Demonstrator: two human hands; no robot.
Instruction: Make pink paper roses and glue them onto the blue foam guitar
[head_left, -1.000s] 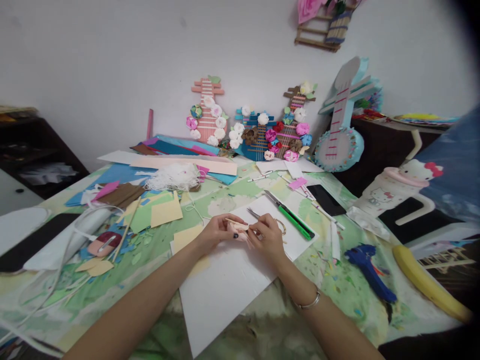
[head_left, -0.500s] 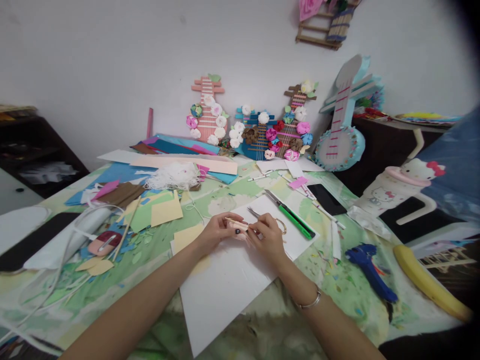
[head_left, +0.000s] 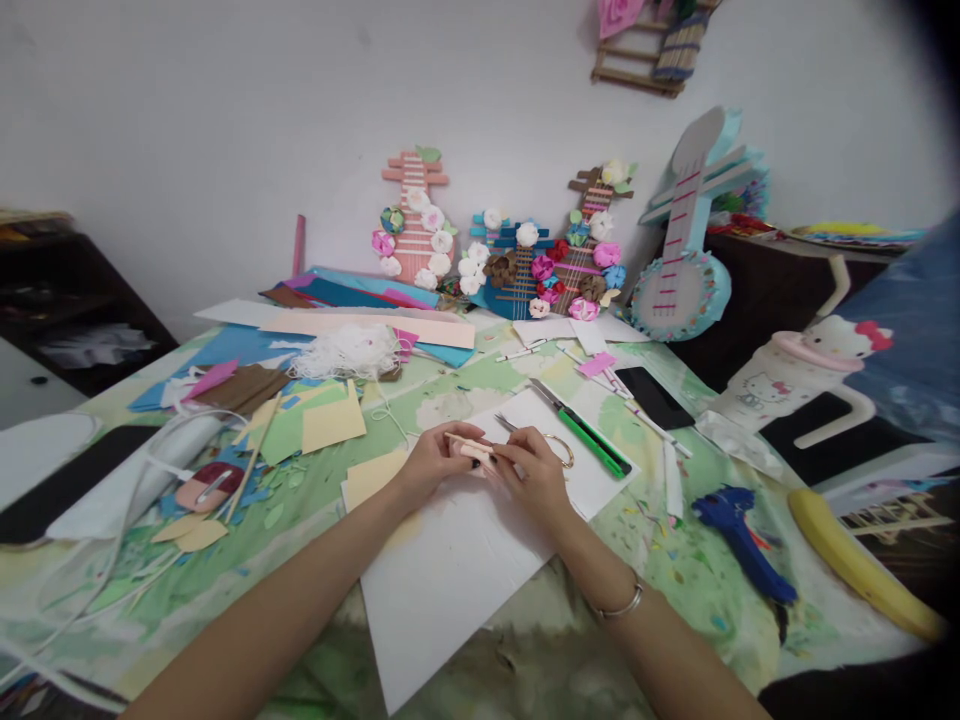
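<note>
Between both hands is a small pale pink piece of paper (head_left: 475, 451), folded or rolled; its exact shape is partly hidden by fingers. My left hand (head_left: 431, 465) pinches its left end, thumb in front. At the other end, the fingers of my right hand (head_left: 536, 472) are closed on the same paper. Both hands are above a white sheet (head_left: 450, 580) on the table. Scissors with gold handles (head_left: 568, 452) lie behind my right hand, partly covered by it. A green utility knife (head_left: 592, 440) rests just beyond them.
Pale yellow paper (head_left: 334, 425) and tangled white string (head_left: 349, 352) lie left. On the right are a blue glue gun (head_left: 746, 550), a banana (head_left: 855, 565), a black phone (head_left: 652, 397) and a tumbler (head_left: 784, 375). Flower-decorated paper instruments (head_left: 424, 235) lean against the wall.
The fingers of both hands have shifted slightly around the pink paper, and a bit more of its folded face shows. Everything else stays in place.
</note>
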